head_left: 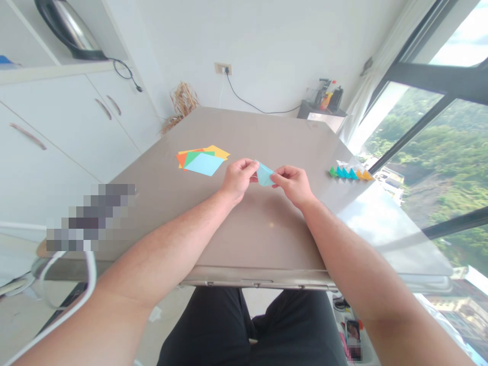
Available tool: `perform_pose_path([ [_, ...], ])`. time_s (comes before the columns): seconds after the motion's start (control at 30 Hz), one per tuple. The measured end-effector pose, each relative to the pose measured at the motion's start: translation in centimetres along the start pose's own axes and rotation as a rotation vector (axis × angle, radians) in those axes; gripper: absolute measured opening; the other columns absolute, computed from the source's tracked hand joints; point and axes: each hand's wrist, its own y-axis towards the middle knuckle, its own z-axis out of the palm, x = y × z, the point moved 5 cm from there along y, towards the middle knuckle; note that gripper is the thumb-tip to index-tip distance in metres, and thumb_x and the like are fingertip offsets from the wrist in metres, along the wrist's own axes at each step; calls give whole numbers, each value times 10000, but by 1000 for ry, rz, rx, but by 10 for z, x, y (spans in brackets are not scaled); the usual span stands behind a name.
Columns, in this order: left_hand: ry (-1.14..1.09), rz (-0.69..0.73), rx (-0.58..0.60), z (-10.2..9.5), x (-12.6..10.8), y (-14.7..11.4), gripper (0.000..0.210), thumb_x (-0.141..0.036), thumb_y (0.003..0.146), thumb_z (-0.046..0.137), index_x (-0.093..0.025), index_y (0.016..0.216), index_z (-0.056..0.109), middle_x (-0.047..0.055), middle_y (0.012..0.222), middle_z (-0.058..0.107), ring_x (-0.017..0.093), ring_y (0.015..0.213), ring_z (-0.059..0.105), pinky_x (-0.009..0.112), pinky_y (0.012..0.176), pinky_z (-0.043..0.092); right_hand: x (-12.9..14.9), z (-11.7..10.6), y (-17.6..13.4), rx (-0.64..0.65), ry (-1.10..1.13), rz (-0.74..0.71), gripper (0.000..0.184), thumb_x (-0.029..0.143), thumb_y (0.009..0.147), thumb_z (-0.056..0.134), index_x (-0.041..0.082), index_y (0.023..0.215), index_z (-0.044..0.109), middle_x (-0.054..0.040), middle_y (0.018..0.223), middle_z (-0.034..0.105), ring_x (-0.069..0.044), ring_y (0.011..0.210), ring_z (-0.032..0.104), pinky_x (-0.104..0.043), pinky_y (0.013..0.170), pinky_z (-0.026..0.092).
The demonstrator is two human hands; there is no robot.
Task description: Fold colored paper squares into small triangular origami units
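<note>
Between my two hands, above the middle of the table, is a small folded piece of light blue paper [264, 176]. My left hand [239, 178] pinches its upper left corner between thumb and fingers. On the other side my right hand [293, 184] grips the right edge, thumb on top. Left of my left hand lies a fanned stack of coloured paper sheets [205, 163], with light blue on top and green, orange and yellow beneath. A row of small folded paper pieces [346, 173] in green, blue and orange stands at the table's right side.
The brown table [244, 244] reaches to the white wall, where a power socket [222, 68] has a black cable. A blurred-out object [91, 216] and a white cable [91, 274] are at the left edge. Windows [430, 132] line the right; a kettle [72, 30] stands upper left.
</note>
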Motion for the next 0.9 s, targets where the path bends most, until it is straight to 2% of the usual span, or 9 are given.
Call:
perform_pose_path([
  [0.2,11,6,15,2,1,-1,290,-429,754,761,-168,753,635,30,741,683,172,736,679,316,693,551,0,0,0,-11,-28,-19,148,340,721,710,202,690,667,6,643,643,-147,627,582,-298,616,476],
  [0.4,6,-6,37,4,0,-3,244,-386,751,750,-169,744,639,26,743,686,171,728,676,305,676,544,3,1,-1,-36,-58,-34,152,318,729,699,202,650,641,19,589,599,-124,565,511,-271,536,383],
  [0.57,-14,3,-59,-4,-2,0,241,-386,741,744,-173,732,630,17,724,667,168,731,671,288,659,530,-3,-3,1,-27,-58,13,309,483,742,762,192,682,677,-23,616,657,-152,593,561,-299,588,426],
  [0.67,-24,6,-97,-7,-2,3,267,-399,727,766,-174,722,624,12,720,654,158,727,658,276,651,527,-6,-5,3,-33,-56,17,351,519,746,766,185,676,683,-37,624,662,-162,607,576,-313,619,450],
  [0.73,-17,26,-138,-9,-2,4,281,-416,732,773,-175,727,630,14,719,653,159,723,655,281,650,536,-3,-8,2,-119,-95,-12,330,510,747,765,185,792,730,-45,705,697,-171,653,598,-319,648,473],
  [0.83,46,84,-255,-16,-2,6,266,-425,762,758,-177,759,661,18,724,662,164,722,661,293,657,561,7,-14,-3,-351,-218,-91,326,481,762,747,191,912,748,-56,835,733,-182,725,622,-332,698,499],
  [0.9,130,130,-300,-18,-4,5,242,-421,791,738,-183,799,692,17,732,679,168,715,670,306,671,577,12,-9,-6,-358,-244,-95,339,511,802,701,183,867,752,-58,801,733,-192,736,644,-341,713,513],
])
